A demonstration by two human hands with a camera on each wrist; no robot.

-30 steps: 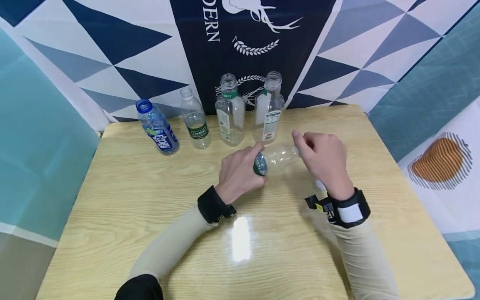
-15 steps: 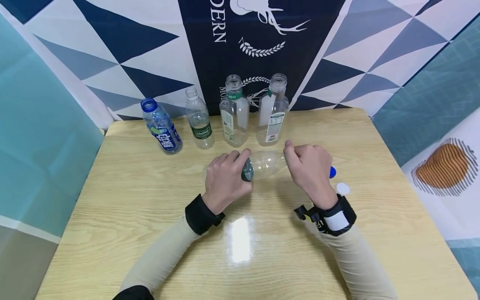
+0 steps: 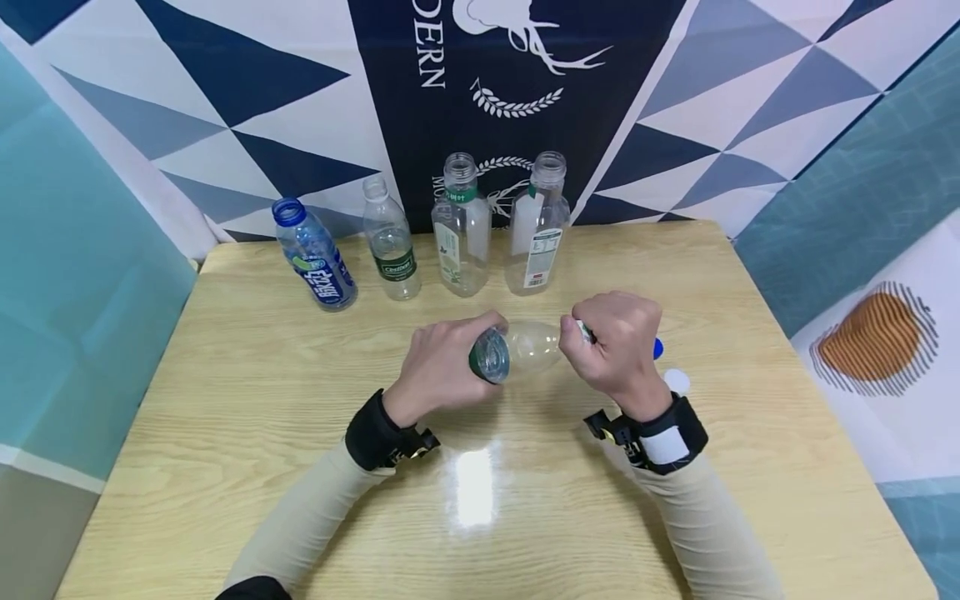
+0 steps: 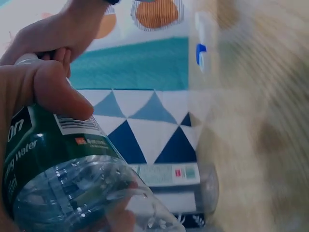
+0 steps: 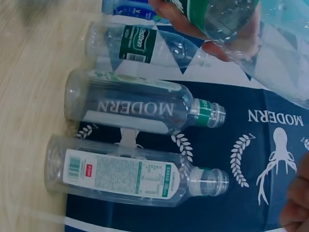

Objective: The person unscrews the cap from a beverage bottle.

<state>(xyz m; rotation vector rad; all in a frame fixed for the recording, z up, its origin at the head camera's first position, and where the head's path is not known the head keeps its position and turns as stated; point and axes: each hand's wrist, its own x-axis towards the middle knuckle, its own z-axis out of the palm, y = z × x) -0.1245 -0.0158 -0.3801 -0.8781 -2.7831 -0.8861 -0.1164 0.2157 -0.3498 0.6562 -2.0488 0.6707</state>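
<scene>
A clear plastic water bottle (image 3: 534, 347) with a green label lies nearly level above the table, its base toward the left. My left hand (image 3: 441, 363) grips it round the label near the base; in the left wrist view the thumb presses over the green label (image 4: 72, 150). My right hand (image 3: 617, 354) is curled round the neck end, which the fist hides. A bit of white and green shows beside the right thumb. In the right wrist view, the curled right fingers (image 5: 298, 195) appear at the right edge.
Along the back edge stand uncapped bottles: a blue-labelled one (image 3: 318, 262), a green-labelled one (image 3: 392, 246), and two squarish clear ones (image 3: 461, 237) (image 3: 537, 237). A blue cap (image 3: 657, 348) and a white cap (image 3: 677, 382) lie by the right wrist. Patterned cloth (image 3: 292, 92) hangs behind.
Both hands have shifted left and slightly toward me with the bottle. The right fist has turned about the neck end, and the bottle's base now faces me more. The caps have come into view.
</scene>
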